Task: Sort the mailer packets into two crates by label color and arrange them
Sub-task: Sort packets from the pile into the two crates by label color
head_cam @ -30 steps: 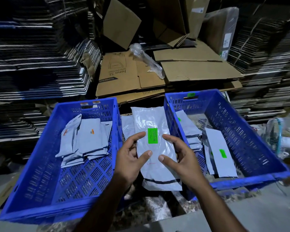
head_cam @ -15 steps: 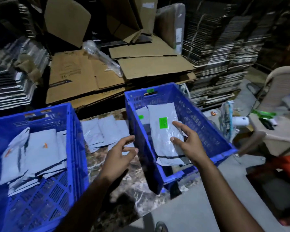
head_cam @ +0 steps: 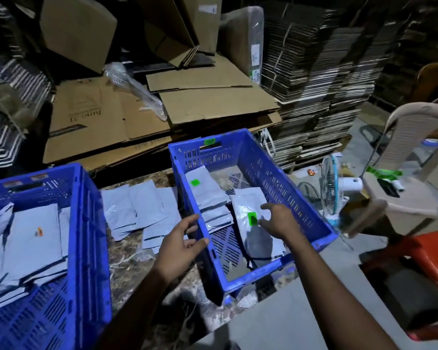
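Nearest the camera, the left hand (head_cam: 181, 239) hangs with fingers spread and nothing in it, its fingertips at the near-left wall of the right crate (head_cam: 311, 218), while the right hand (head_cam: 278, 219) hovers open inside that crate just above the green-labelled packet (head_cam: 250, 223) it was holding with both hands a second ago. That packet now lies flat on the crate floor, let go, beside a stack of other green-labelled packets (head_cam: 208, 190) (so the green sort has gained one). On the left, the left crate (head_cam: 86, 223) holds the orange-labelled packets (head_cam: 33, 238), apparently untouched. Between the two crates, further back on the marbled desk (head_cam: 127, 269), a spread of unsorted packets (head_cam: 142, 210) lies face down, so more sorting probably remains. Beyond them sit flattened cardboard sheets (head_cam: 213, 102), and off to the right a small fan (head_cam: 331, 188) and a plastic chair (head_cam: 415, 152).
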Demonstrator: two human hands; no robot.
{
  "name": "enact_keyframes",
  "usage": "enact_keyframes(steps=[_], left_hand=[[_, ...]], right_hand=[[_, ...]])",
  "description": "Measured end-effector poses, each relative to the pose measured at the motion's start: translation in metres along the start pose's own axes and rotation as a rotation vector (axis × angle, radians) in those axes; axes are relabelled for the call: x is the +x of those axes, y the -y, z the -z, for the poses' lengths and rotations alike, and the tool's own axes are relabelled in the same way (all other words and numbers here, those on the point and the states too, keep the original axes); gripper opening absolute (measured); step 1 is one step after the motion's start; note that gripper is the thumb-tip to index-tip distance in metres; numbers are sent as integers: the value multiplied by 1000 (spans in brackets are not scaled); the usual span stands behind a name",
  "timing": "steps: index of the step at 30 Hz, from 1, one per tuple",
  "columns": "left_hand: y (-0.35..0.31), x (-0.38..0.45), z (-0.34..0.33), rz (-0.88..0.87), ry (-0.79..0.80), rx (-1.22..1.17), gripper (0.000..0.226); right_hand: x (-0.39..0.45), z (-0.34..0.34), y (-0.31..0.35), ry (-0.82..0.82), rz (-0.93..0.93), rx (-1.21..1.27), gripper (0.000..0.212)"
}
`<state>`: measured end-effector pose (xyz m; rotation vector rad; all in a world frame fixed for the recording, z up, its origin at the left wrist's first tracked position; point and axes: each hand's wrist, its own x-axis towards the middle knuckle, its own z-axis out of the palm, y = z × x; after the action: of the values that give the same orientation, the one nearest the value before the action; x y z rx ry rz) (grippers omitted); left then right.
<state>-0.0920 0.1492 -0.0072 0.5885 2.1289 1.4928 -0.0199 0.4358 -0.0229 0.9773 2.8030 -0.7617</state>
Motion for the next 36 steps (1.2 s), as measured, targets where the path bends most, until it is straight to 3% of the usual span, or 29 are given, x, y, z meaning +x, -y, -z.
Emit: enact_keyframes(steps=[6, 11, 16, 18, 23, 27, 29, 32, 36], left_hand=[[9, -13, 50, -19, -135, 123, 49], [34, -35, 128, -51, -333, 417, 48], [69, -54, 170, -54, -349, 622, 43], [80, -58, 168, -165, -305, 640, 38], [92, -61, 179, -319, -340, 506, 31], [89, -60, 174, -324, -374, 404, 40], [92, -59, 173, -332, -400, 358, 49], [95, -58, 171, -345, -429, 335, 51], [92, -58, 172, -343, -429, 397, 47]], right_hand=[[-45, -4, 106, -159, 303, 402, 26], [-59, -56, 196, -35, 485, 523, 21], [-16, -148, 245, 119, 390, 366, 30], [9, -178, 255, 142, 340, 210, 38], [50, -228, 267, 252, 405, -258, 74], [58, -240, 269, 337, 389, -404, 85], [58, -245, 269, 297, 401, -452, 81], [61, -243, 267, 145, 469, -447, 49], [68, -236, 258, 99, 535, -435, 24]])
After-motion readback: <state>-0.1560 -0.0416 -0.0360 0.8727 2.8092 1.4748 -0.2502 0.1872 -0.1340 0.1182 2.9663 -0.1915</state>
